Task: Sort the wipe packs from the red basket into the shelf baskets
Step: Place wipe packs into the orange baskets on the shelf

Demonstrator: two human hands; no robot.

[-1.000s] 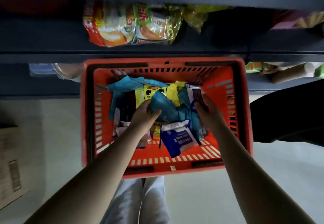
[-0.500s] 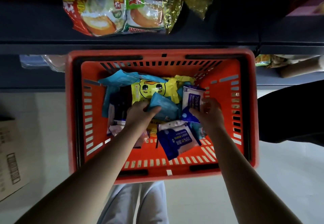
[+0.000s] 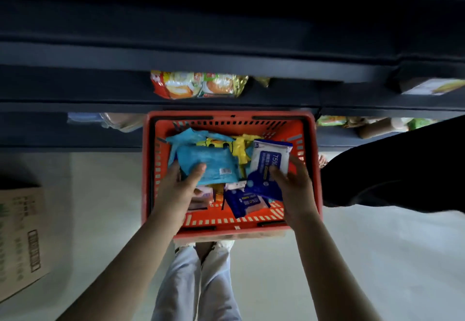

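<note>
The red basket (image 3: 309, 169) stands on the floor in front of my legs, filled with several wipe packs. My left hand (image 3: 181, 190) grips a light blue wipe pack (image 3: 211, 164), lifted above the pile. My right hand (image 3: 294, 187) holds a white and dark blue wipe pack (image 3: 269, 167) marked 75%, raised at the basket's right side. Another dark blue pack (image 3: 244, 201) and a yellow pack (image 3: 239, 147) lie in the basket below. No shelf baskets are visible in this view.
Dark shelves (image 3: 226, 59) run across the top, with snack bags (image 3: 198, 85) on one level directly behind the basket. A cardboard box (image 3: 20, 240) lies on the floor at the left. Another person's dark clothing (image 3: 402, 167) is close on the right.
Both hands have lifted their packs out of the pile: the light blue one in the left, the white and blue one in the right. The camera has tilted up, showing more shelf.
</note>
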